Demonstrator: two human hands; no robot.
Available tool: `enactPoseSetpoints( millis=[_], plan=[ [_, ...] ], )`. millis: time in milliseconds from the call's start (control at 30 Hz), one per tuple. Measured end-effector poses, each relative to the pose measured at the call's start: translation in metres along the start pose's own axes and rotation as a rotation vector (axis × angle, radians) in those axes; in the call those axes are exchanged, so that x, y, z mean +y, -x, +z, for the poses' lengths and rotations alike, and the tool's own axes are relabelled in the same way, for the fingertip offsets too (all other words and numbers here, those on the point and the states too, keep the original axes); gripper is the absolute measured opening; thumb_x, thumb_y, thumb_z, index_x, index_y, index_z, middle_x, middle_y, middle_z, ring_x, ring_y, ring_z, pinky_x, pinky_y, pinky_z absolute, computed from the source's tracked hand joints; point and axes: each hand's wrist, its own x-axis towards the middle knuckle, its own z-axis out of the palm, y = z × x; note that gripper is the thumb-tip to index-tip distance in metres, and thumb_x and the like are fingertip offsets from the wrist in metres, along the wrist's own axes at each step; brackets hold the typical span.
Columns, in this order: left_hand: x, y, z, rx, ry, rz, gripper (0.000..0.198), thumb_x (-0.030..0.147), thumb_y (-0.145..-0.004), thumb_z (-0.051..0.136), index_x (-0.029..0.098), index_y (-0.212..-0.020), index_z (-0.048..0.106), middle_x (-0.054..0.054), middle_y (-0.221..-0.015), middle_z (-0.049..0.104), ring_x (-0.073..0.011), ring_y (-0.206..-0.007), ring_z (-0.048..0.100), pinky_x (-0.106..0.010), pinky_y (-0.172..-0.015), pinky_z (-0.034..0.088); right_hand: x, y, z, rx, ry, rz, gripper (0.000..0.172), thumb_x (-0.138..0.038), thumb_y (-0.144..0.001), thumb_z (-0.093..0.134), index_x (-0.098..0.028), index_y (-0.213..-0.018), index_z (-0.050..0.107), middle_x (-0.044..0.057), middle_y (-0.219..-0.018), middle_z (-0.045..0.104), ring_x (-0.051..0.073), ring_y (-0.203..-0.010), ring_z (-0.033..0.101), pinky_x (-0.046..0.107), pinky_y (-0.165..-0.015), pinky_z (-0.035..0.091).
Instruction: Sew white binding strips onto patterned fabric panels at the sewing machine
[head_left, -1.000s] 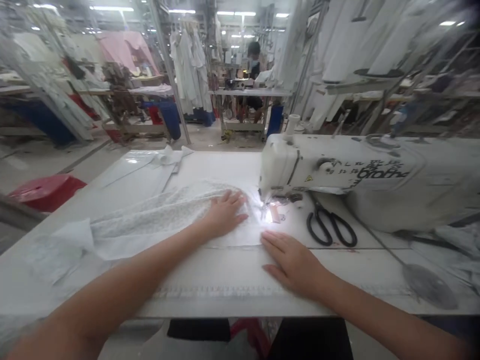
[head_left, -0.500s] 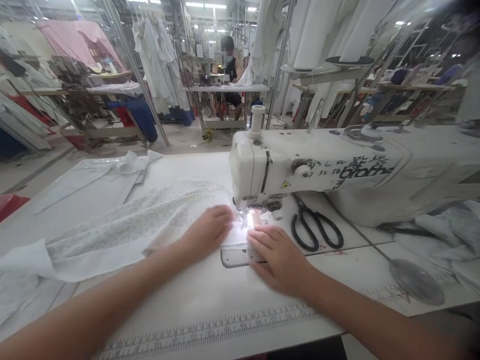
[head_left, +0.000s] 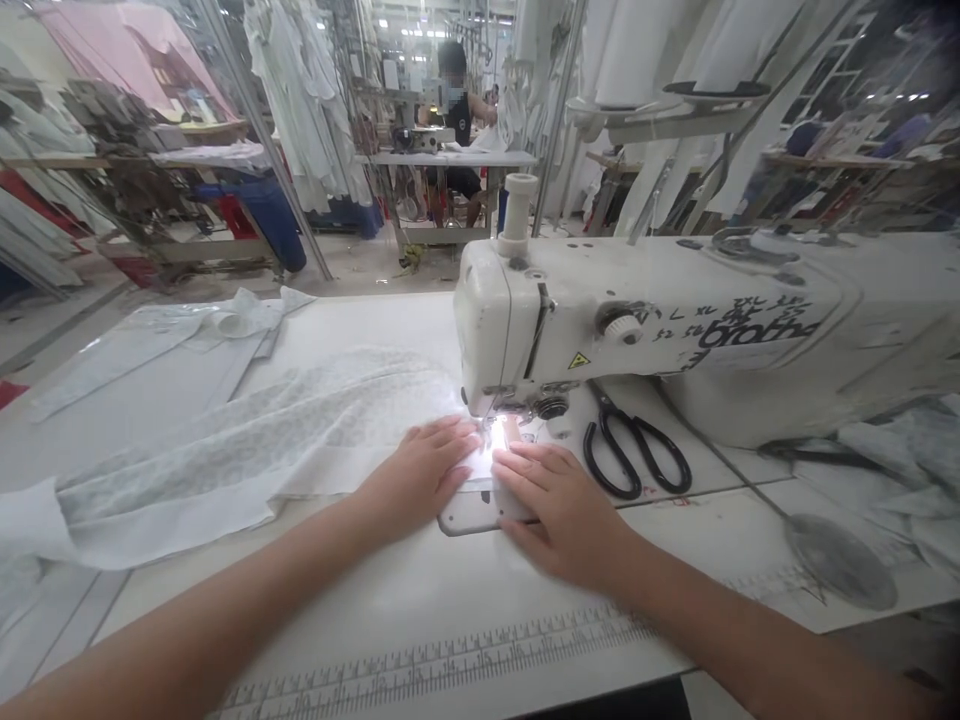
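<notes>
A white fabric piece with a faint pale pattern stretches from the left of the table to the needle area of the white sewing machine. On its right end, just left of the lit needle, my left hand lies flat with fingers extended. My right hand rests to the right of the needle, fingers stretched over the fabric edge and the metal plate. Glare from the lamp hides the stitching spot. Black-handled scissors lie right of my right hand, their blades partly behind the machine head.
A printed ruler strip runs along the table's front edge. More cut fabric lies at the left, and crumpled cloth at the right near a round grey disc on a rod. Beyond, a person sits at another machine.
My left hand has settled from a blurred motion and its fingers lie flatter on the fabric. The fabric's left part has shifted slightly left in view; the view itself tilted slightly.
</notes>
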Motion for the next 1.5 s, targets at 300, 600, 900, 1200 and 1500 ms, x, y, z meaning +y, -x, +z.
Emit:
enactPoseSetpoints(
  millis=[300,600,900,1200,1500],
  plan=[
    [0.0,0.001,0.001,0.038,-0.026,0.07,0.031,0.023,-0.092,0.036,0.021,-0.119,0.05,-0.006,-0.13,0.051,-0.0242,-0.125,0.038,-0.045,-0.099,0.036,-0.002,0.0,-0.003,-0.032,-0.005,0.032,0.046,-0.029,-0.085,0.049,-0.009,-0.126,0.049,0.01,-0.129,0.051,0.027,-0.122,0.038,0.045,-0.104,0.031],
    [-0.003,0.003,-0.001,0.02,0.083,0.178,0.03,0.024,-0.094,0.037,0.023,-0.12,0.052,-0.004,-0.127,0.053,-0.0207,-0.121,0.042,-0.039,-0.102,0.036,-0.003,0.003,-0.002,-0.034,0.006,0.014,0.047,-0.03,-0.086,0.049,-0.005,-0.126,0.049,0.012,-0.128,0.052,0.027,-0.121,0.039,0.045,-0.103,0.032],
    [-0.005,0.006,-0.006,0.019,0.121,0.323,0.027,0.022,-0.092,0.041,0.021,-0.114,0.056,-0.006,-0.124,0.055,-0.0212,-0.122,0.041,-0.038,-0.101,0.035,-0.003,0.006,-0.002,0.069,0.011,-0.079,0.033,-0.025,-0.086,0.049,-0.006,-0.111,0.059,0.013,-0.115,0.061,0.028,-0.113,0.046,0.046,-0.096,0.038],
    [-0.013,-0.003,-0.009,0.023,0.118,0.329,0.028,0.022,-0.09,0.043,0.022,-0.114,0.057,-0.007,-0.123,0.056,-0.0219,-0.12,0.043,-0.039,-0.102,0.033,-0.002,0.006,-0.001,0.076,0.028,-0.071,0.036,-0.024,-0.084,0.051,-0.01,-0.117,0.055,0.013,-0.116,0.06,0.028,-0.112,0.049,0.048,-0.094,0.042],
    [-0.021,-0.014,-0.013,0.023,0.094,0.2,0.031,0.024,-0.088,0.044,0.022,-0.117,0.056,-0.008,-0.115,0.058,-0.0229,-0.112,0.048,-0.039,-0.096,0.039,0.015,0.02,-0.027,0.207,0.077,0.161,0.022,-0.024,-0.089,0.043,-0.015,-0.104,0.058,0.011,-0.1,0.063,0.025,-0.096,0.057,0.041,-0.083,0.05]
  ],
)
